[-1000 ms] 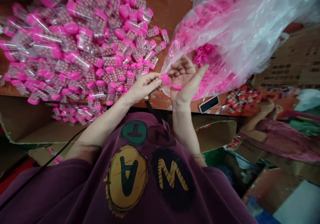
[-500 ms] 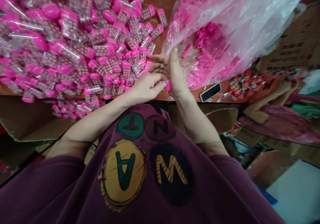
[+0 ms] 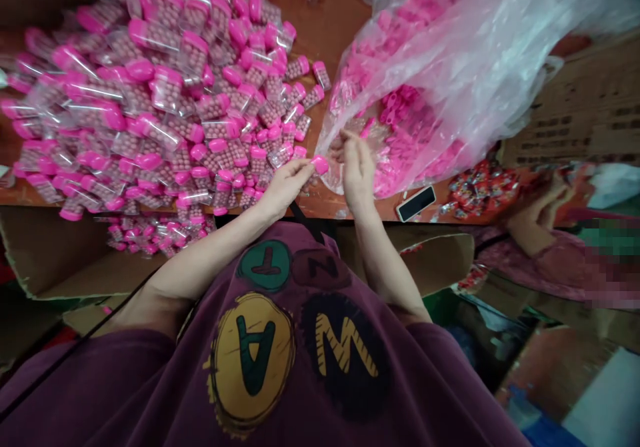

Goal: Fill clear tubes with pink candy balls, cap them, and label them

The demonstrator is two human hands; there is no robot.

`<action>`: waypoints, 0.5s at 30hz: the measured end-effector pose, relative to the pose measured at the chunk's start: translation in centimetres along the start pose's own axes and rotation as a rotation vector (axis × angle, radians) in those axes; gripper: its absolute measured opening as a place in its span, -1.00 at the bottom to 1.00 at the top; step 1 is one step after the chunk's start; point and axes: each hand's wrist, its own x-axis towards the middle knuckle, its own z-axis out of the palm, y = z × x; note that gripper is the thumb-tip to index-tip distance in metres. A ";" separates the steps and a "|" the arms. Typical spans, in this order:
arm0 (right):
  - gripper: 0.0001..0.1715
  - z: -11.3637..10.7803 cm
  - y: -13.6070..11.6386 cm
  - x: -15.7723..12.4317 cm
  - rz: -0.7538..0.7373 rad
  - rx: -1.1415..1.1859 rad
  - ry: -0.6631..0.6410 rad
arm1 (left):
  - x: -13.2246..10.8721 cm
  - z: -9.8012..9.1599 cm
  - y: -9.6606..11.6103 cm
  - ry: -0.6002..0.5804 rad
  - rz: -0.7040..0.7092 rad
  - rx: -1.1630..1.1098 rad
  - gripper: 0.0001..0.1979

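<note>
Left hand pinching pink-capped bottle, right hand just beside — fingers curled, grip unclear

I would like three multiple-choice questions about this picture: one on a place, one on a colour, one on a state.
1. Where is the big clear plastic bag relative to the pile of capped tubes?
A. to the right of it
B. to the left of it
C. under it

2. What colour are the tube caps?
A. blue
B. pink
C. yellow

3. What does the left hand do?
A. lies flat and empty
B. pinches a pink-capped tube
C. holds the phone

Answers:
1 A, the bag lies right of the pile on the table.
2 B, every cap is pink.
3 B, its fingertips grip the tube, next to the right hand at the bag's mouth.
</note>
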 end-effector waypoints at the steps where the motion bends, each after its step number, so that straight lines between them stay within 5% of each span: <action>1: -0.08 0.1 -0.1 -0.8 -0.095 -0.144 -0.093 | 0.2 -0.2 -0.1 0.043 0.009 -0.015 -0.83; 3: 0.06 0.6 -0.6 -2.5 -0.219 -0.465 -0.257 | 0.5 -0.4 -0.3 0.109 0.008 -0.045 -0.87; 6: -0.05 2.4 -0.7 -4.0 -0.216 -0.787 -0.312 | 0.6 0.0 -0.5 0.173 -0.049 -0.078 -0.95; 15: -0.38 5.3 3.5 -4.9 -0.180 -0.644 -0.334 | 0.8 -0.9 -2.7 0.185 -0.143 0.056 -0.81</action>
